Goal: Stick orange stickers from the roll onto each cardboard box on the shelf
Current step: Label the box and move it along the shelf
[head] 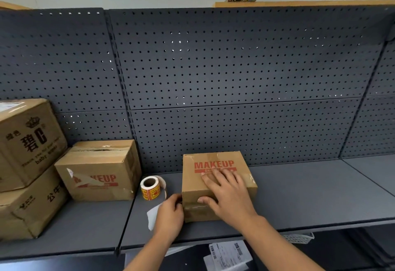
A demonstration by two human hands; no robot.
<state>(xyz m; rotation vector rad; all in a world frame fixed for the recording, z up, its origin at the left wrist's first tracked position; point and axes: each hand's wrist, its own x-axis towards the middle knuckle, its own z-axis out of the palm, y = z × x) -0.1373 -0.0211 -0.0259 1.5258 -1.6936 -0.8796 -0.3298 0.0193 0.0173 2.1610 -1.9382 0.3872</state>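
A small cardboard box [198, 183] printed MAKEUP in red lies on the grey shelf [310, 196]. My right hand [228, 193] rests flat on its top, fingers spread, thumb on the front edge. My left hand [171, 213] has curled fingers at the box's front left corner; what they pinch is hidden. The orange sticker roll [150, 187] stands just left of the box, and a strip of white backing paper [152, 217] trails from it under my left hand. A second MAKEUP box [100, 170] sits further left.
Two bigger cardboard boxes [25, 142] are stacked at the far left of the shelf. A dark pegboard wall [235, 78] backs the shelf. Below the shelf edge lie printed papers [228, 255] and a white basket [299, 237].
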